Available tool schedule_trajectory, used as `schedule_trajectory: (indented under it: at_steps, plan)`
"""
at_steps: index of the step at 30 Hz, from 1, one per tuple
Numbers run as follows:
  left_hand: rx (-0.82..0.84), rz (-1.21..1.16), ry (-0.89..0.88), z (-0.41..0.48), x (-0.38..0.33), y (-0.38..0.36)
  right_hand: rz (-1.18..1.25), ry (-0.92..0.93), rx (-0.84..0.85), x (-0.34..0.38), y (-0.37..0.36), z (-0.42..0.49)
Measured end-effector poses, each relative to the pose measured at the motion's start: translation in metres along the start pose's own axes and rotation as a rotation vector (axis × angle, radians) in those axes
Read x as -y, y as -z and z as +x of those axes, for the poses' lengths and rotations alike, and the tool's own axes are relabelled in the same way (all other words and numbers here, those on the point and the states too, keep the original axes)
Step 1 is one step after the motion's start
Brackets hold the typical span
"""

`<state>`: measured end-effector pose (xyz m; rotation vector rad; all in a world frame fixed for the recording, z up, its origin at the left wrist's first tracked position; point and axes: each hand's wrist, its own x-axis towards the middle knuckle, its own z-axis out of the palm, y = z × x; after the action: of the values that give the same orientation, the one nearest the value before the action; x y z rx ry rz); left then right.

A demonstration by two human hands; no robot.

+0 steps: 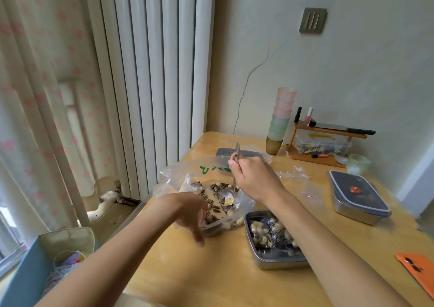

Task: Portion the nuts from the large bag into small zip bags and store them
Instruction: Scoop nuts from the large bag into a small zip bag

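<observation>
A large clear plastic bag (178, 173) with green print lies open on the wooden table (211, 271), holding striped seeds and pale nuts (217, 187). My right hand (251, 177) grips the handle of a metal spoon (226, 196), whose bowl sits among the nuts with a few pale ones in it. My left hand (190, 210) pinches the bag's near edge, holding it up. An open steel container (272, 241) to the right holds filled small zip bags. Empty small zip bags (303, 184) lie further right.
A lidded steel container (359, 196) stands at the right, another lid (225, 152) behind the bag. Stacked cups (280, 119), a small wooden shelf (328, 142) and a green glass cup (358, 163) line the back wall. An orange phone (415, 269) lies near right. A radiator (152, 72) stands left.
</observation>
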<state>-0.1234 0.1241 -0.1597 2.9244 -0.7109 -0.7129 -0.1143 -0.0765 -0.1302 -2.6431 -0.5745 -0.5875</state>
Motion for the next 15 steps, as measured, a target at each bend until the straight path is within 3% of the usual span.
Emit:
schedule_trajectory:
  at_steps: [9,15]
  plan:
    - [-0.627,0.167,-0.006,0.001,-0.009,0.031,-0.021,-0.077,0.109,0.009,0.017,0.006]
    - [-0.626,0.196,-0.042,-0.002,-0.018,0.053,0.095,-0.212,0.115,0.004,0.018,0.012]
